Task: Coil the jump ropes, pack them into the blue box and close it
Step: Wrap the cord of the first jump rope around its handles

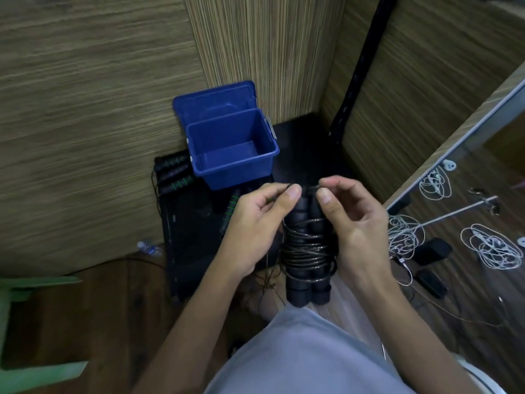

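Jump rope with two thick black foam handles (308,251) sits low in the middle of the frame, held upright between my hands, its thin dark cord wound round the paired handles. My left hand (255,223) pinches the cord end between thumb and forefinger; my right hand (352,220) curls round the bundle's right side, with thumb and forefinger at the cord near the handle tops. I judge I am tucking or tying off the last turn.

Several things could go wrong from here. If my left grip slackens, the springy cord may unwind and the coil fall loose. Loose strands trailing below the bundle could snag, or tangle with the other black handles with green stripes (174,173) lying on the dark surface (193,237) at centre left. A loose bundle might also not fit neatly in the open blue plastic box (233,149), which stands above centre with its hinged lid (213,100) tipped back, and could stop it closing.

I can read no brand, label or writing anywhere; blur hides fine detail.
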